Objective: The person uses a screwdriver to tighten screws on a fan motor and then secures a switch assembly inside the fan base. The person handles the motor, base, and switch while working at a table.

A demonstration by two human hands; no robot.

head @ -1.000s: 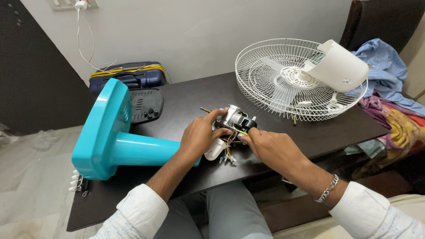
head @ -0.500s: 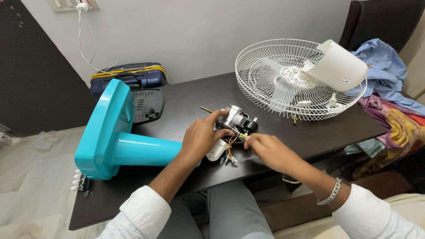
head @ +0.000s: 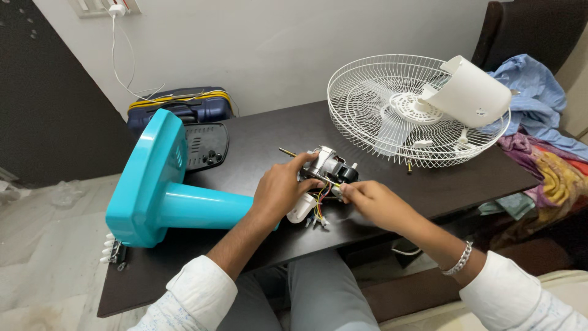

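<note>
A small fan motor (head: 329, 167) with a brass shaft and coloured wires lies on the dark table (head: 263, 141), joined to the turquoise fan stand (head: 162, 196) lying on its side. My left hand (head: 283, 189) grips the motor from the left. My right hand (head: 370, 203) pinches at the wires on the motor's right side. A white cylindrical part (head: 301, 209) hangs just below the motor.
A white wire fan guard (head: 392, 116) with blades and a white motor cover (head: 471, 95) sits at the back right. A black plate (head: 205, 144) lies behind the stand. A blue suitcase (head: 180, 104) stands by the wall. Clothes (head: 539, 141) are heaped at right.
Both hands stay at the motor; my right hand has shifted slightly lower along the wires. The stand and motor have barely moved.
</note>
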